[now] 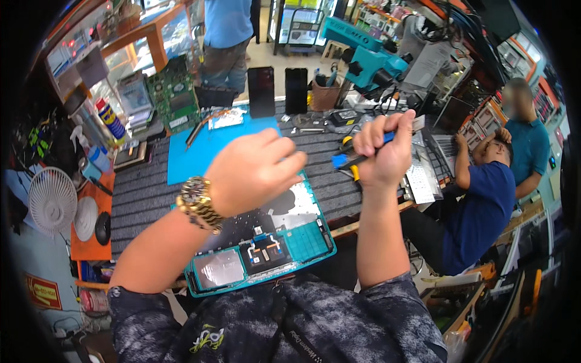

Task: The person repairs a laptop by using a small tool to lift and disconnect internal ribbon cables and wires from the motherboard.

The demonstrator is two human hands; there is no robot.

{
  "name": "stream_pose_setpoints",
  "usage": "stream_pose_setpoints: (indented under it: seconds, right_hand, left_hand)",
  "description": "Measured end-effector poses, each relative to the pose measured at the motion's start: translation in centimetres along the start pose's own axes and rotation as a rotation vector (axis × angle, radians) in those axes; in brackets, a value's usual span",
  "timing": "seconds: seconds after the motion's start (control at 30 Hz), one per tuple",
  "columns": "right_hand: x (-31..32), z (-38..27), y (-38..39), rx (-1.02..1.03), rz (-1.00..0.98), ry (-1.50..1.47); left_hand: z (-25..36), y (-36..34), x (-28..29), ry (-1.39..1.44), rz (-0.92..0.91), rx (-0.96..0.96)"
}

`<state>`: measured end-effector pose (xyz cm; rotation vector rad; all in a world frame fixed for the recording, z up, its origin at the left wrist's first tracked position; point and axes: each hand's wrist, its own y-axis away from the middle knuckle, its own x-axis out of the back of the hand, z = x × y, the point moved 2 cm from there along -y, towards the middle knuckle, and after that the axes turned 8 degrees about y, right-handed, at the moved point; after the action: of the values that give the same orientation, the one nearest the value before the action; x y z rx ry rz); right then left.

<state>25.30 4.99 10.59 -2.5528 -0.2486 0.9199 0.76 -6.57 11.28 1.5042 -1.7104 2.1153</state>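
Observation:
An opened teal laptop chassis (pixel 305 242) lies at the bench's near edge, its inner side up, with a touchpad board and thin ribbon cables showing. Over its far part hovers my left hand (pixel 257 172), a gold watch on the wrist. Its fingers are curled inward, and whatever they may pinch is hidden. To the right, raised above the bench, my right hand (pixel 387 151) is closed around a blue-and-black handled tool (pixel 348 160); its exact kind is unclear. Behind that hand, a yellow-handled tool (pixel 355 173) is partly covered.
A blue mat (pixel 187 160) lies on the grey ribbed bench (pixel 142 206). Behind stand two dark phone screens (pixel 261 91), a green circuit board (pixel 173 97), a brown tool cup (pixel 325 95) and a teal microscope (pixel 375 63). A white fan (pixel 52 199) is left. People (pixel 484 199) are at right.

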Motion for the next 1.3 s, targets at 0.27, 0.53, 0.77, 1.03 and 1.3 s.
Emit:
stream_pose_setpoints:
  seconds: [0.27, 0.53, 0.77, 1.03, 1.3]
  right_hand:
    - [10.9, 10.5, 3.1, -0.103, 0.033, 0.531]
    - [11.6, 9.6, -0.7, -0.367, -0.13, 0.801]
    - [10.7, 10.9, -0.4, -0.055, -0.634, 1.78]
    - [8.3, 8.0, 3.5, 0.325, -0.699, 1.89]
    - [7.6, 6.4, 10.9, -0.127, -0.545, 1.677]
  left_hand:
    - [0.0, 13.6, 7.6, -0.065, -0.122, 0.541]
    - [3.6, 23.2, 10.4, 0.15, 0.083, 1.119]
    - [5.1, 26.3, 8.8, 0.216, 0.087, 1.213]
    - [5.0, 26.2, 7.2, 0.207, 0.073, 1.236]
    - [5.0, 25.9, 6.9, 0.139, 0.047, 1.18]
